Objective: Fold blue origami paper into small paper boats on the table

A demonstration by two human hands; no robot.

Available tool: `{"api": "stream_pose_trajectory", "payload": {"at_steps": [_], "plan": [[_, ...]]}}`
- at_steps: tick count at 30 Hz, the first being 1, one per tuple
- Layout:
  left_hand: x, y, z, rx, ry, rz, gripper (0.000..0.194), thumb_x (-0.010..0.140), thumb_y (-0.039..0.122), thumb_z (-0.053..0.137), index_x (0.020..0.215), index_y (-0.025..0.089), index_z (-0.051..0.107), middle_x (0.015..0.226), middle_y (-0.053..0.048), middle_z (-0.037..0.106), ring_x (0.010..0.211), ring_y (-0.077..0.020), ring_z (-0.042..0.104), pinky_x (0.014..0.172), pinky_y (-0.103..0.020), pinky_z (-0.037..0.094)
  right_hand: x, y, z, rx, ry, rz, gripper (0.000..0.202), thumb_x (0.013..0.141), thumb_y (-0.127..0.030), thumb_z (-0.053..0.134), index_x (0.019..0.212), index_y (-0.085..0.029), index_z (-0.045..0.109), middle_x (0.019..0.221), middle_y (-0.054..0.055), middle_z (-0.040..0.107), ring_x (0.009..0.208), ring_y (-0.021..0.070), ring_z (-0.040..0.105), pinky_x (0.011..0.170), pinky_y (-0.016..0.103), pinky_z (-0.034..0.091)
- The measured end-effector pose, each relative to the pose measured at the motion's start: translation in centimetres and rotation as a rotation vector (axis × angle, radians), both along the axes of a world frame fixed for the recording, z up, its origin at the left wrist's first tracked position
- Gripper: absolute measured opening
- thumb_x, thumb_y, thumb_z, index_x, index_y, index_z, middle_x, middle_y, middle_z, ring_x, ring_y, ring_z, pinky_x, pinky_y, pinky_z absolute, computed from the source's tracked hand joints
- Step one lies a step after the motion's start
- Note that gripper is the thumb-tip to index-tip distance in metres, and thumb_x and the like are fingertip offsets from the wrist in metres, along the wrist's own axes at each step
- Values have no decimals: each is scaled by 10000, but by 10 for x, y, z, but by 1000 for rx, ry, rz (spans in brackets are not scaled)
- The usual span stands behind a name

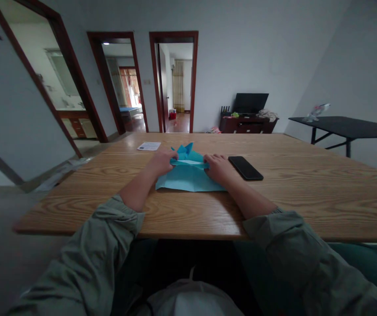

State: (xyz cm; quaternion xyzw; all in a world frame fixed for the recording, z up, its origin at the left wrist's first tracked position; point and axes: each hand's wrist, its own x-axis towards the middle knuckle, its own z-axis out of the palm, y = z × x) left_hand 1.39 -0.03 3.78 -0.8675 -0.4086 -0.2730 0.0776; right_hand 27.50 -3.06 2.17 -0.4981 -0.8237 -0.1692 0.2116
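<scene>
A light blue sheet of paper (191,179) lies on the wooden table with its far part folded over in a raised strip. My left hand (164,161) grips the left end of that fold, fingers closed on the paper. At the right end, my right hand (217,167) has its fingers curled round the fold and pressed on it. Just beyond the strip sits a darker blue folded paper piece (185,150) with pointed tips; its lower part is hidden behind the fold.
A black phone (245,168) lies right of my right hand. A small white card (149,146) is at the far left of the wooden table (307,188). Farther off stand a black table (346,126), a dark TV cabinet (248,126) and doorways.
</scene>
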Motion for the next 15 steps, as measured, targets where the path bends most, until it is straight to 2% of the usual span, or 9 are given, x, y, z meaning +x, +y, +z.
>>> {"api": "stream_pose_trajectory", "payload": {"at_steps": [3, 7, 11, 15], "plan": [[1, 1, -3, -84, 26, 3, 197, 650, 137, 604, 828, 215, 636, 888, -56, 652, 913, -256, 575, 859, -401, 430, 0, -1, -2, -41, -30, 8, 353, 747, -154, 594, 1093, -221, 592, 1070, 95, 653, 995, 258, 541, 851, 369, 324], [-3, 4, -10, -197, 49, 58, 166, 639, 149, 596, 788, 219, 611, 857, -60, 648, 868, -258, 581, 757, -367, 442, 3, 5, -8, -81, -58, -7, 301, 727, -153, 595, 1012, -238, 642, 1021, 90, 649, 1003, 260, 551, 853, 367, 341], [-8, 6, -13, -277, 86, 116, 172, 627, 139, 572, 777, 221, 567, 844, -50, 643, 806, -231, 585, 656, -318, 424, 7, 12, -13, -132, -42, -13, 286, 698, -162, 603, 975, -223, 636, 964, 84, 656, 913, 239, 587, 762, 320, 379], [-13, 7, -12, -306, 70, 134, 202, 623, 157, 565, 811, 223, 534, 866, -46, 642, 790, -219, 589, 637, -302, 420, 12, 17, -16, -205, -7, -34, 272, 685, -197, 615, 956, -217, 634, 940, 80, 676, 827, 223, 598, 671, 288, 378]]}}
